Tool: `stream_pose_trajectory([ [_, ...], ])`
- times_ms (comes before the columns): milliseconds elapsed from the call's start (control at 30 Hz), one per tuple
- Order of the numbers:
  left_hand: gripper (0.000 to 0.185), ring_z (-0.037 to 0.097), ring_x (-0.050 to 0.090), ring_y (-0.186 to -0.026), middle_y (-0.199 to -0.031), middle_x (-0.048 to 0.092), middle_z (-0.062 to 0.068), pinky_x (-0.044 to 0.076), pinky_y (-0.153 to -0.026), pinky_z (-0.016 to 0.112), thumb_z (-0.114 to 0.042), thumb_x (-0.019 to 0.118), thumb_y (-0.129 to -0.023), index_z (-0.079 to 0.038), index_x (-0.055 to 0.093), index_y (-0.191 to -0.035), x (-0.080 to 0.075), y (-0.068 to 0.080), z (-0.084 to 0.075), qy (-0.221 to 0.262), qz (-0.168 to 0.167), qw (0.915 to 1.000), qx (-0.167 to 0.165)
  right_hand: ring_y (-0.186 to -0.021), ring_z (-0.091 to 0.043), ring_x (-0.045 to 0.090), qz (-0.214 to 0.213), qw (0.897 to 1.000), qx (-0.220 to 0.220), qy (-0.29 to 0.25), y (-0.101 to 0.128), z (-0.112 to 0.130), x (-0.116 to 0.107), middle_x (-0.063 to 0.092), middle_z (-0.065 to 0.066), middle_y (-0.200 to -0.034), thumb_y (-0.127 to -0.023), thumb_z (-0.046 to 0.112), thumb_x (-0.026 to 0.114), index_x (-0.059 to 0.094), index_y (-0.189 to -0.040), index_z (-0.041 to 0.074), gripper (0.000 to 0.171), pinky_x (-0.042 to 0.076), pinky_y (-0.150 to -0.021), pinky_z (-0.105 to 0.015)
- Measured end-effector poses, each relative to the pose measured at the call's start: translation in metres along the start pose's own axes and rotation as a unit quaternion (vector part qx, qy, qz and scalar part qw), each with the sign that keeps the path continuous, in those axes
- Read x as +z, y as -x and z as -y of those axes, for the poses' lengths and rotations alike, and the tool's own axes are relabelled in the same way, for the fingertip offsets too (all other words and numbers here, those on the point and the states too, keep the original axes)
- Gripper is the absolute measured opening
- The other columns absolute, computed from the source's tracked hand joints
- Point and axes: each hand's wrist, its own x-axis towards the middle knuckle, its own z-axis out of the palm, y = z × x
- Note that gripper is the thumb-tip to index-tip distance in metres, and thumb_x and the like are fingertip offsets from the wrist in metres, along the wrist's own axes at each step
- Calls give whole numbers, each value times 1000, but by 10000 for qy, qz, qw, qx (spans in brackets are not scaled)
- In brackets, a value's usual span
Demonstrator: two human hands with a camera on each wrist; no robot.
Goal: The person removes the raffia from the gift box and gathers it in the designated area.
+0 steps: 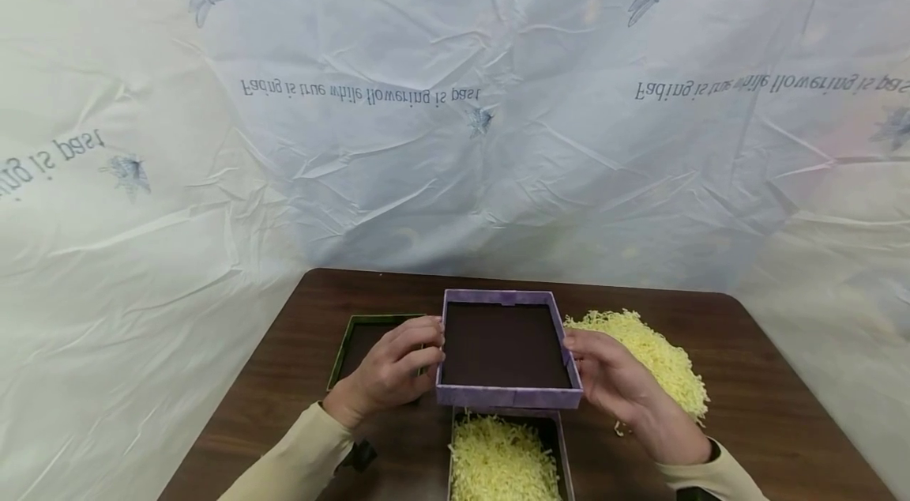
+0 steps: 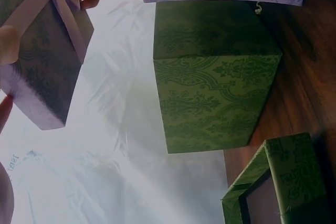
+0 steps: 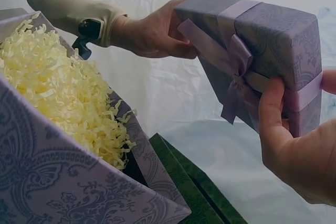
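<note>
Lilac patterned board makes up the shallow lid (image 1: 506,344) that the person holds up above the desk (image 1: 753,406), its dark hollow side facing them and its ribbon bow (image 3: 240,60) on the side turned away. From where I stand, the left hand (image 1: 396,359) grips one side wall and the right hand (image 1: 617,376) pinches the opposite one, thumb against the outer face near the ribbon. The lid is apart from the matching box (image 3: 68,179), which brims with yellow paper shreds (image 1: 503,460). I'd guess it is light and stiff, fairly grippy, but its thin walls could bend or crease if squeezed hard. Opposite walls, near their middles, look the best hold; the satiny bow seems slippery and easily crushed, so I'd keep fingers off it
</note>
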Motion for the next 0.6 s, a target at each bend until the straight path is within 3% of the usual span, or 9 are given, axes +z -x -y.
stream_pose_trajectory([
  [233,16,30,52,-102,-106,51,22,51,-93,40,-6,57,-89,2,55,-103,-1,1,-3,318,154,9987,-376,-104,-22,67,-65,10000,-38,17,1,1,0,68,-10,-114,-102,-1,25,60,-126,0,42,55,-92,-37],
  [600,18,33,56,-98,-102,56,23,50,-89,40,-6,57,-89,7,58,-102,-4,-5,-10,727,-172,9948,-687,-101,-21,67,-176,9996,-108,178,3,0,-2,68,-10,-113,-101,-1,27,59,-125,0,40,56,-91,-37],
])
